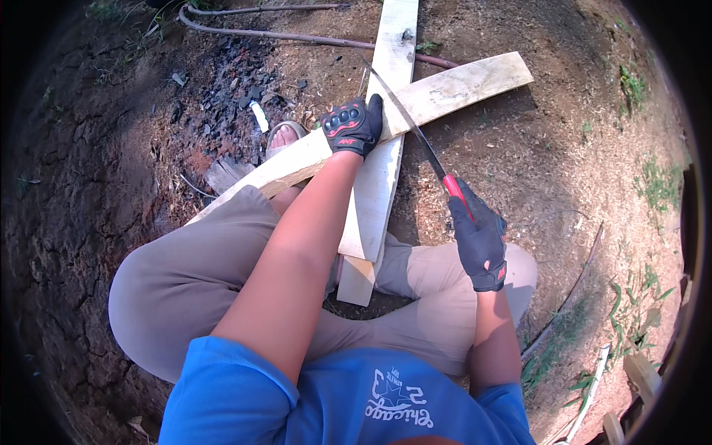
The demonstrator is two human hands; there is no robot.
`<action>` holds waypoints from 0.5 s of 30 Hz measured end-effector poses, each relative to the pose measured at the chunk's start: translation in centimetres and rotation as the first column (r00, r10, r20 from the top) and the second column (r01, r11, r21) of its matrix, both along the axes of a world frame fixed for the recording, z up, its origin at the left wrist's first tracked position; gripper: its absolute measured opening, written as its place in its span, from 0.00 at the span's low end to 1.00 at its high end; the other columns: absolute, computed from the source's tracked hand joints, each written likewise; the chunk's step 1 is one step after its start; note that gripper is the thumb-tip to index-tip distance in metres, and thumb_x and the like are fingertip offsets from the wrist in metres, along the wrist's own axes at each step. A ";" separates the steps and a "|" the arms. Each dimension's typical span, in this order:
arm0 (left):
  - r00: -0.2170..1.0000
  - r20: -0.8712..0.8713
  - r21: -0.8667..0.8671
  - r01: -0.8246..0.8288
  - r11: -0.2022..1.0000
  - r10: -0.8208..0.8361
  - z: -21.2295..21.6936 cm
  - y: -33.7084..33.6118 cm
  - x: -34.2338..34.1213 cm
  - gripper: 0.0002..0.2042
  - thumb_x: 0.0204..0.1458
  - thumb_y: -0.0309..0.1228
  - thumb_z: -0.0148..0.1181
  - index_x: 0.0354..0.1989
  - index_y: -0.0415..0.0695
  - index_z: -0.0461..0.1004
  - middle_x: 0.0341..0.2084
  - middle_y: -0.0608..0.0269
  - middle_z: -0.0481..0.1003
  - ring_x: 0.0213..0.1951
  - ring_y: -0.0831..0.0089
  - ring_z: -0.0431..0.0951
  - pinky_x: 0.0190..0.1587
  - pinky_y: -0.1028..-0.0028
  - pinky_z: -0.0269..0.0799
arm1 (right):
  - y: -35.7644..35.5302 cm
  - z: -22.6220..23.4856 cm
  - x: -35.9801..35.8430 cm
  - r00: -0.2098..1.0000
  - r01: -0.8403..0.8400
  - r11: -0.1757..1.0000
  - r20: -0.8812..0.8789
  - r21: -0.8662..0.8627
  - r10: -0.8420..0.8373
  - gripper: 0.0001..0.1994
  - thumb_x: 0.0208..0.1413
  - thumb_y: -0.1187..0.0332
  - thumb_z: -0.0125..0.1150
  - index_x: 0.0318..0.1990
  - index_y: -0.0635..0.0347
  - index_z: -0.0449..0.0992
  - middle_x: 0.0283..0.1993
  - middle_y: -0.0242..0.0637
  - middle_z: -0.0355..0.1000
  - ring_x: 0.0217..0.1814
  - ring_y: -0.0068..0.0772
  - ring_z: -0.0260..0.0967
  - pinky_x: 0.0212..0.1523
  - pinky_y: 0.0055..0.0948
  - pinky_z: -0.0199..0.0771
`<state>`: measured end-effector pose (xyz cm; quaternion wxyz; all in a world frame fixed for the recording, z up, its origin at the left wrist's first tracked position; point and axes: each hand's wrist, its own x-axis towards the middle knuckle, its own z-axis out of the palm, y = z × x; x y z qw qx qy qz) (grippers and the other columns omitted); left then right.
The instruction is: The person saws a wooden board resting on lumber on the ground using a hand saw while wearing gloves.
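The upper plank (415,100) lies across the lower plank (382,148) on the bare ground (519,170), the two forming a cross. Its long axis runs from lower left, near the person's raised knee, up to the right, where its free end juts out over the dirt. The lower plank runs nearly straight away from the person, from between the legs to the top of the view.

The saw (415,130) lies with its thin dark blade aslant on the upper plank, just to the right of the crossing; the blade's long axis runs from the red handle at lower right up to the tip at upper left, so it crosses the plank's length at a steep angle. The right hand (480,241), in a black glove, has its fingers clamped around the handle, pulled back towards the body and well to the right of the plank. The left hand (354,126), in a black and red glove, presses down on the upper plank just left of the blade, fingers together and curled over the far edge; it is the nearer hand to the cut.

A sandalled foot (284,136) rests beside the plank's lower stretch. Charred bits (241,89) darken the ground beyond it, and a thin pipe (297,35) curves across the top.

The blade's teeth and any cut in the wood are too fine to make out, and the plank's near end is hidden behind the arm and knee.
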<state>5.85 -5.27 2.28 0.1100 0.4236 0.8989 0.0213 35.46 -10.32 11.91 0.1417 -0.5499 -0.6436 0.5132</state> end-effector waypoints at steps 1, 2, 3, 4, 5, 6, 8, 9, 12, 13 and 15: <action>1.000 -0.005 0.004 0.001 1.000 -0.001 0.0 0.1 -0.1 0.31 0.69 0.59 0.46 0.45 0.44 0.88 0.42 0.45 0.87 0.48 0.47 0.87 0.55 0.49 0.75 | -1.1 0.7 1.7 0.998 0.010 0.998 0.067 -0.059 -0.006 0.23 0.74 0.53 0.58 0.68 0.54 0.80 0.62 0.50 0.82 0.64 0.50 0.81 0.64 0.41 0.78; 1.000 0.011 -0.022 -0.001 1.000 0.001 0.2 0.2 0.0 0.32 0.69 0.59 0.45 0.46 0.44 0.88 0.43 0.45 0.87 0.48 0.46 0.86 0.55 0.48 0.75 | -1.6 1.2 2.8 0.991 0.026 0.993 0.135 -0.119 -0.009 0.23 0.74 0.52 0.59 0.69 0.53 0.79 0.62 0.50 0.82 0.64 0.49 0.81 0.64 0.41 0.78; 1.000 0.018 -0.010 -0.006 1.000 0.006 0.0 0.0 -0.1 0.32 0.69 0.59 0.45 0.46 0.44 0.88 0.43 0.45 0.87 0.48 0.46 0.86 0.55 0.48 0.75 | -1.9 1.9 3.0 0.986 0.027 0.988 0.165 -0.153 -0.002 0.24 0.74 0.52 0.59 0.69 0.53 0.79 0.62 0.49 0.82 0.64 0.48 0.81 0.64 0.40 0.78; 1.000 0.025 0.002 -0.012 1.000 0.012 -0.2 0.0 -0.3 0.32 0.69 0.59 0.45 0.46 0.45 0.88 0.43 0.45 0.87 0.49 0.46 0.86 0.55 0.48 0.75 | -2.2 2.8 2.9 0.981 0.029 0.982 0.193 -0.188 0.008 0.24 0.74 0.52 0.58 0.70 0.53 0.78 0.63 0.49 0.82 0.64 0.48 0.81 0.64 0.40 0.78; 0.999 0.031 0.013 -0.021 1.000 0.020 -0.4 -0.1 -0.5 0.32 0.69 0.60 0.45 0.46 0.45 0.88 0.43 0.45 0.87 0.49 0.46 0.86 0.56 0.48 0.75 | -2.4 3.3 2.8 0.975 0.030 0.974 0.221 -0.222 0.020 0.25 0.74 0.51 0.58 0.70 0.53 0.78 0.63 0.49 0.82 0.64 0.47 0.81 0.64 0.40 0.78; 0.998 0.057 0.012 -0.028 1.000 0.027 -0.3 0.1 -0.7 0.31 0.69 0.59 0.45 0.47 0.44 0.87 0.43 0.44 0.86 0.49 0.46 0.86 0.56 0.48 0.75 | -2.5 3.0 2.5 0.986 0.017 0.988 0.168 -0.154 0.010 0.25 0.74 0.50 0.58 0.71 0.52 0.77 0.63 0.48 0.82 0.63 0.48 0.82 0.64 0.40 0.78; 0.998 0.061 0.031 0.027 0.999 -0.029 -0.3 -0.2 -0.3 0.32 0.69 0.59 0.43 0.49 0.43 0.86 0.43 0.41 0.86 0.49 0.43 0.86 0.58 0.47 0.75 | -2.0 2.3 1.4 0.989 0.014 0.994 0.147 -0.104 0.002 0.25 0.74 0.50 0.57 0.70 0.51 0.78 0.62 0.48 0.82 0.62 0.49 0.82 0.64 0.40 0.78; 0.999 0.034 0.033 0.015 0.999 -0.016 0.4 -1.6 -1.1 0.33 0.70 0.59 0.43 0.49 0.42 0.86 0.44 0.40 0.86 0.49 0.41 0.86 0.58 0.47 0.75 | -1.5 1.8 0.1 0.993 -0.029 0.996 0.108 -0.085 0.038 0.24 0.74 0.50 0.57 0.69 0.51 0.79 0.62 0.48 0.82 0.62 0.49 0.82 0.63 0.40 0.78; 0.996 0.026 0.029 0.084 0.996 -0.085 -0.1 0.0 -0.3 0.32 0.69 0.59 0.43 0.50 0.42 0.86 0.43 0.40 0.86 0.48 0.41 0.86 0.58 0.46 0.75 | 1.7 -2.0 -3.0 0.996 -0.065 0.966 -0.050 0.248 0.080 0.23 0.74 0.51 0.57 0.67 0.53 0.81 0.61 0.49 0.82 0.62 0.50 0.81 0.63 0.41 0.78; 0.996 0.028 0.029 0.082 0.996 -0.083 -0.1 -0.2 -0.4 0.32 0.69 0.58 0.43 0.50 0.42 0.86 0.43 0.40 0.86 0.48 0.41 0.86 0.58 0.46 0.75 | 2.3 -2.0 -4.0 0.995 -0.080 0.964 -0.033 0.252 0.091 0.23 0.74 0.51 0.57 0.66 0.53 0.81 0.61 0.49 0.82 0.62 0.50 0.81 0.63 0.41 0.79; 0.998 0.035 0.023 0.050 0.998 -0.051 -0.3 -0.5 -0.5 0.32 0.69 0.59 0.44 0.49 0.43 0.86 0.43 0.41 0.86 0.49 0.43 0.86 0.58 0.47 0.75 | 3.0 -1.6 -5.6 0.994 -0.110 0.960 0.009 0.257 0.112 0.22 0.74 0.52 0.57 0.64 0.55 0.82 0.61 0.50 0.82 0.62 0.51 0.81 0.63 0.41 0.79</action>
